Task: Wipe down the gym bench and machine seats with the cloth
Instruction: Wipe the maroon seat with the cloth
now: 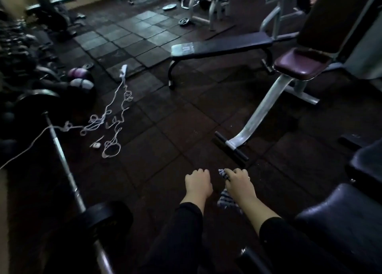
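Head view: I see the right hand (237, 180) holding the striped cloth (227, 197), which hangs above the floor (165, 139); the left hand (197, 182) is curled, empty. The flat bench (223, 46) stands well apart.

A flat bench (223, 46) lies across the upper centre of the frame, a machine seat (299, 63) just right of it, a tangled cord (109, 120) on the floor (165, 129) at centre left, a barbell (68, 170) along the lower left, and both hands low at centre, the right hand (237, 180) gripping the cloth (226, 197) beside the left hand (197, 182).

Glossy vinyl seat (300, 63), striped cloth (226, 197)
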The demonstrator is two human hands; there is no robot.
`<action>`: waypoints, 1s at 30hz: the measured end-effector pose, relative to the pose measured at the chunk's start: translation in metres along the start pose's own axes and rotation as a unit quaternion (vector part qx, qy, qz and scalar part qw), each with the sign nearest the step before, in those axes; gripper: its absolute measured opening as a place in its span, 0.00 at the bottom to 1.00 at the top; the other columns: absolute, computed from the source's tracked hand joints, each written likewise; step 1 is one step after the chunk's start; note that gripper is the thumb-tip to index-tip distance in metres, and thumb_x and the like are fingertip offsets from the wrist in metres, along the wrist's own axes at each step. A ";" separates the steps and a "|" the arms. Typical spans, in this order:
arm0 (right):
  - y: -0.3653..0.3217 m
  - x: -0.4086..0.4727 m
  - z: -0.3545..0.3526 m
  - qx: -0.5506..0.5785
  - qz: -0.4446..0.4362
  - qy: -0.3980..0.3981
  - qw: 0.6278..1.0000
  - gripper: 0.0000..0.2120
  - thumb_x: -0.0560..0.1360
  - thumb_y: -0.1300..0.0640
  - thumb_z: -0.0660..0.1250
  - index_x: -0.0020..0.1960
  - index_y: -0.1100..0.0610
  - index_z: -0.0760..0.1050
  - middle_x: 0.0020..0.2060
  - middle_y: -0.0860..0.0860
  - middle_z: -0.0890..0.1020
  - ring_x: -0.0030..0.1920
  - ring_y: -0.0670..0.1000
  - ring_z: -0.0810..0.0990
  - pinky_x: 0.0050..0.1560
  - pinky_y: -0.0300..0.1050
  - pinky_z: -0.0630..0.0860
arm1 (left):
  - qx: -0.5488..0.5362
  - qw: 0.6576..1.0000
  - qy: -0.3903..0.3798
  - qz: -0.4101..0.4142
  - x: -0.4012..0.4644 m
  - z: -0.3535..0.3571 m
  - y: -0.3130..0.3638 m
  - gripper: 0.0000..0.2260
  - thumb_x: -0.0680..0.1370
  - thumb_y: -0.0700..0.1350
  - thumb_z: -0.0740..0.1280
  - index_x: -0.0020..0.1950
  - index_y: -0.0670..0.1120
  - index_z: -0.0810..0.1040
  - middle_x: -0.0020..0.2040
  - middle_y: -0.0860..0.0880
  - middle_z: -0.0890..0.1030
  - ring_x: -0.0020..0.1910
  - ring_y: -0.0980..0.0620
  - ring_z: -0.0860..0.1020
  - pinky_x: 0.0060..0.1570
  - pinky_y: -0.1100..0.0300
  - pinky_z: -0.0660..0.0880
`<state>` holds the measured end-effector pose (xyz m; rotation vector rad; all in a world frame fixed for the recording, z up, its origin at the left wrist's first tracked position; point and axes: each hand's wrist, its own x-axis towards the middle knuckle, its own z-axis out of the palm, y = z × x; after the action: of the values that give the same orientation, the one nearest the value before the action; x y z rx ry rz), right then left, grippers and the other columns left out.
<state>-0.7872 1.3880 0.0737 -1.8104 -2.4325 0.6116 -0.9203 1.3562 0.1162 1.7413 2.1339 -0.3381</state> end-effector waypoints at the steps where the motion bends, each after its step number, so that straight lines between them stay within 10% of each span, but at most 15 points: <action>1: 0.000 0.022 -0.004 -0.003 0.010 0.008 1.000 0.18 0.80 0.56 0.59 0.70 0.52 0.69 0.58 0.54 0.75 0.60 0.55 0.69 0.53 0.48 0.72 | 0.007 1.000 0.004 0.013 0.025 -0.010 -0.001 0.15 0.80 0.46 0.59 0.66 0.45 0.69 0.65 0.45 0.73 0.65 0.44 0.71 0.59 0.49 0.68; 14: 0.072 0.211 -0.086 0.037 0.202 0.102 0.973 0.16 0.80 0.55 0.59 0.67 0.52 0.72 0.56 0.55 0.76 0.59 0.56 0.69 0.53 0.48 0.70 | 0.073 0.978 0.015 0.193 0.262 -0.123 0.084 0.14 0.80 0.46 0.59 0.66 0.45 0.69 0.64 0.47 0.73 0.65 0.46 0.72 0.58 0.50 0.69; 30: 0.367 0.376 -0.238 0.038 0.262 0.126 0.956 0.17 0.80 0.53 0.59 0.67 0.53 0.72 0.56 0.55 0.77 0.58 0.56 0.70 0.56 0.50 0.71 | 0.072 0.959 -0.004 0.274 0.462 -0.210 0.402 0.15 0.80 0.47 0.60 0.66 0.44 0.69 0.64 0.45 0.73 0.65 0.44 0.71 0.57 0.49 0.69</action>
<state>-0.5071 1.8913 0.0954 -2.3443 -1.7442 0.4499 -0.6344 1.9370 0.1284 2.3095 1.5569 -0.3478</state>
